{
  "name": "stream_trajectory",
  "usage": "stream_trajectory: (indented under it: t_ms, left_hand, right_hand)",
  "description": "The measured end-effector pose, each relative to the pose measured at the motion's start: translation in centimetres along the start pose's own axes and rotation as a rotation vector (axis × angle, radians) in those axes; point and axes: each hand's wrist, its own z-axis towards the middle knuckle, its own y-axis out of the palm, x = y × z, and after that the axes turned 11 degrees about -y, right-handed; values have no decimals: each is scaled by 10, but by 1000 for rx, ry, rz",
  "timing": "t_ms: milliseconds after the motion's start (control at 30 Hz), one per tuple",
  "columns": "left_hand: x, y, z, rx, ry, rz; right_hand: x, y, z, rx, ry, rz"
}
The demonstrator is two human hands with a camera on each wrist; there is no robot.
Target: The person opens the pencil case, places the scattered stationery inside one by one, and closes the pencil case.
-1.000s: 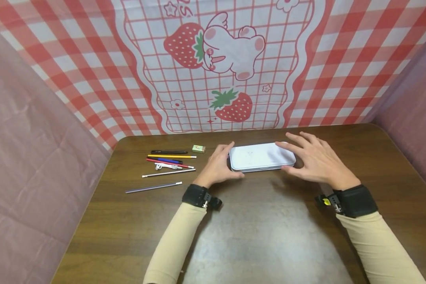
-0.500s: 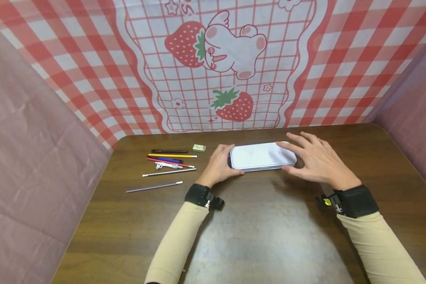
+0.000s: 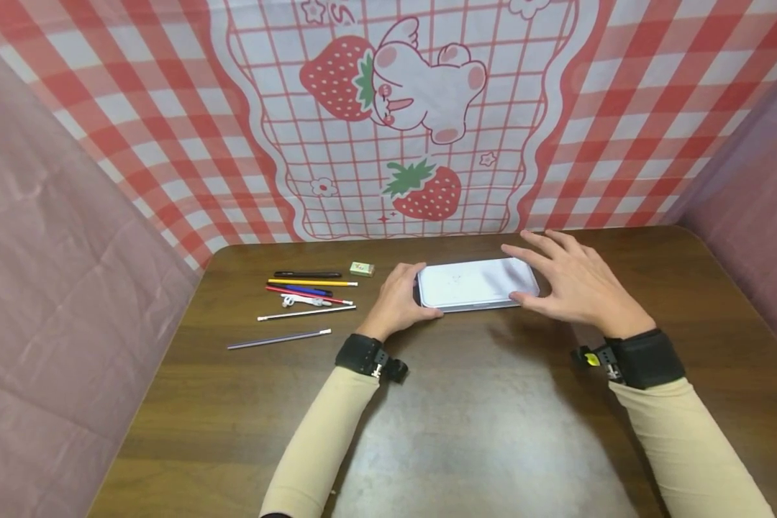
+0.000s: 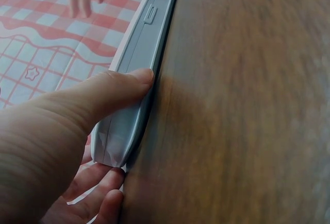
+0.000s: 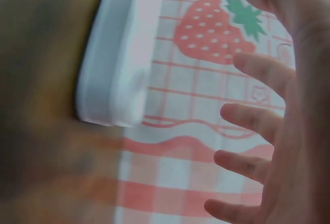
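We saw the pencil case (image 3: 473, 284) lying flat on the table between our two hands, its lid closed. Our left hand (image 3: 396, 301) gripped the near end of it, thumb against the front wall and fingers round the end. Our right hand (image 3: 573, 284) hovered over the opposite end with its fingers spread apart, holding nothing.

We judged that little was done: the left grip was set, but the right one was not yet made, and the lid was not yet raised. Whether anything lay inside, we could not tell. Left of the left grip, the black pen (image 3: 307, 274), yellow pencil (image 3: 313, 283) and other pencils lay loose, with the eraser (image 3: 362, 269) just beyond that hand.

Beneath both hands ran a brown wood-grain table (image 3: 466, 417), bright with glare on our side of the grip. Beyond the grip hung a red-and-white checked cloth (image 3: 628, 108) with strawberries, and dull pink drapes (image 3: 58, 302) closed in the far left and right.
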Motion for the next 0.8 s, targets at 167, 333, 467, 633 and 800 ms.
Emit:
stream_trajectory:
  t_ms: [167, 333, 467, 633, 800]
  left_hand:
    - [1, -1, 1, 2, 5, 0]
    - [2, -1, 2, 2, 10, 1]
    - [4, -1, 2, -1, 9, 1]
    - [3, -1, 1, -2, 2, -4]
    - [2, -1, -1, -5, -6, 0]
  right_hand:
    - [3, -18, 14, 29, -40, -38]
    - [1, -28, 27, -51, -20, -44]
    - [-4, -30, 38, -187, 16, -35]
    - [-12, -21, 48, -324, 41, -15]
    - [-20, -1, 52, -377, 50, 4]
